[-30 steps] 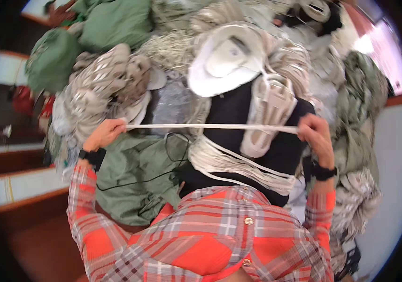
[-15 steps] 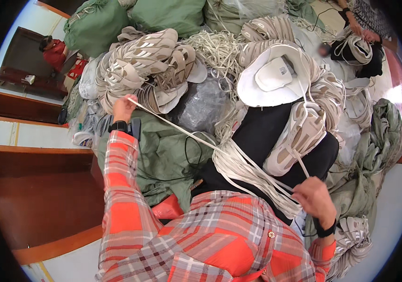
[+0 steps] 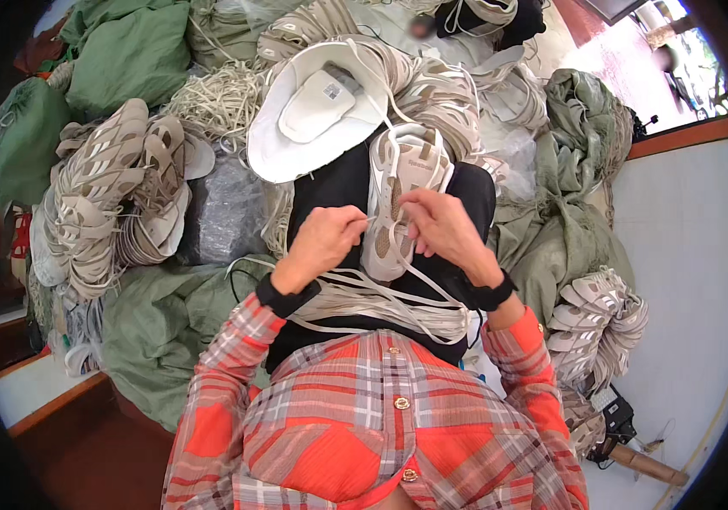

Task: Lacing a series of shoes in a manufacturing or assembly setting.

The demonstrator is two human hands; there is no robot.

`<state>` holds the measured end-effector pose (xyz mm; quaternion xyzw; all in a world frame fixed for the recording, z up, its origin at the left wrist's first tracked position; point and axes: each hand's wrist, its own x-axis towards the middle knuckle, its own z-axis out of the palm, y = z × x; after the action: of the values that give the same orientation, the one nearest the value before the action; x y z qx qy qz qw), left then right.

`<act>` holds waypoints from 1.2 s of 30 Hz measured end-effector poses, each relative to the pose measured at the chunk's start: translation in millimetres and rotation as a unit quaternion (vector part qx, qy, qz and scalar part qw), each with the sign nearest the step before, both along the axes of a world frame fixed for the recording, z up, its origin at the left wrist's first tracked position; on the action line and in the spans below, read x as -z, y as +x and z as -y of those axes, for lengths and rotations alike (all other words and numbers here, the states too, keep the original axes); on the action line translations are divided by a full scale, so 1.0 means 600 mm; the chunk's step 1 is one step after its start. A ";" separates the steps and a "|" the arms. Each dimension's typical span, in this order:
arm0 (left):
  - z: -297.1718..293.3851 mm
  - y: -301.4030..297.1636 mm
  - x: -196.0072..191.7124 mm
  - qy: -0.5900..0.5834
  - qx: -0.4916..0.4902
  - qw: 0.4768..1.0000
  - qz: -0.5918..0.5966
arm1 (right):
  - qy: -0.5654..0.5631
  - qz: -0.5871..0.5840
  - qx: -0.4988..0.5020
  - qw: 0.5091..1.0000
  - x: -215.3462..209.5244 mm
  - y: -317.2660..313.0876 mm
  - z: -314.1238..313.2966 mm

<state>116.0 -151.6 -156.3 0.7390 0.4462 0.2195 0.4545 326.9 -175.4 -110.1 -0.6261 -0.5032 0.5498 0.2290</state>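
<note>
A beige and white shoe upper (image 3: 411, 161) lies lengthwise on my black-trousered lap, its toe toward me. My left hand (image 3: 323, 245) is beside its left edge, fingertips pinched on a thin shoelace that reaches toward the upper. On the upper's right side my right hand (image 3: 449, 228) is closed, fingertips at the lacing; a pale lace runs by them, and what exactly they grip is partly hidden. A loose bundle of cream shoelaces (image 3: 372, 308) lies across my lap below the upper. Beyond the upper rests a white curved piece (image 3: 270, 153) with a white insole-shaped pad (image 3: 317, 115) in it.
Stacked shoe uppers (image 3: 96, 191) stand at the left, beside a clear plastic bundle (image 3: 226, 204). A heap of laces (image 3: 215, 102) and green sacks (image 3: 130, 59) lie farther back. More uppers (image 3: 598, 323) and a green sack (image 3: 543, 238) are at the right.
My left hand has come in from the far left, where it stretched a lace, to the shoe upper. My right hand has moved up from the lace bundle to the upper. The view has swung right.
</note>
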 end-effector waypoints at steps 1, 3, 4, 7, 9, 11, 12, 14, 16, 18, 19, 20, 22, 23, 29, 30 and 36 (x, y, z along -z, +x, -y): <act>-0.002 0.013 0.011 0.060 0.023 0.997 -0.037 | -0.005 0.018 -0.018 1.000 0.004 -0.005 -0.002; -0.001 0.030 0.019 0.094 0.005 0.993 -0.070 | 0.036 0.054 -0.048 0.997 0.018 -0.009 0.001; 0.001 0.035 0.016 0.119 0.013 0.989 -0.089 | 0.077 0.087 -0.078 0.990 0.021 -0.008 0.002; 0.004 0.043 0.017 0.141 0.024 0.984 -0.109 | -0.042 -0.021 -0.041 0.998 0.001 -0.002 0.001; 0.002 0.045 0.016 0.140 0.029 0.984 -0.109 | -0.069 -0.043 -0.051 0.995 -0.001 0.004 -0.003; 0.000 0.046 0.008 0.150 0.064 0.980 -0.117 | -0.095 -0.065 -0.059 0.992 -0.002 0.007 -0.009; 0.000 0.047 0.008 0.149 0.064 0.980 -0.117 | -0.104 -0.067 -0.070 0.990 -0.004 0.007 -0.013; 0.000 0.053 0.007 0.177 0.070 0.971 -0.148 | -0.113 -0.068 -0.080 0.988 -0.005 0.006 -0.021; 0.009 0.065 -0.003 0.195 0.049 0.965 -0.167 | -0.135 -0.071 -0.110 0.982 -0.004 0.005 -0.028; 0.014 0.075 -0.005 0.212 0.028 0.959 -0.186 | -0.144 -0.060 -0.140 0.978 -0.003 0.006 -0.037; 0.016 0.079 0.000 0.208 0.018 0.958 -0.196 | -0.152 -0.050 -0.171 0.972 -0.003 0.007 -0.043; 0.017 0.081 0.002 0.204 0.008 0.957 -0.205 | -0.159 -0.037 -0.188 0.968 -0.004 0.008 -0.051; 0.011 0.080 -0.008 0.170 0.003 0.961 -0.220 | -0.178 -0.020 -0.226 0.957 0.002 0.007 -0.060; 0.005 0.078 -0.011 0.136 -0.004 0.962 -0.236 | -0.179 -0.021 -0.223 0.958 0.000 0.007 -0.060; 0.017 0.089 0.006 0.152 -0.013 0.963 -0.223 | -0.190 -0.046 -0.213 0.957 0.001 0.008 -0.072; 0.023 0.090 0.010 0.166 -0.025 0.964 -0.208 | -0.190 -0.012 -0.229 0.955 0.001 0.009 -0.076; 0.052 0.066 0.009 0.128 -0.006 0.968 -0.216 | -0.164 0.049 -0.261 0.950 0.018 0.005 -0.068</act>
<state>155.6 -182.6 -161.6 0.8183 0.5062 0.1132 0.2476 330.1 -134.5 -121.0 -0.5276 -0.5628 0.6341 -0.0529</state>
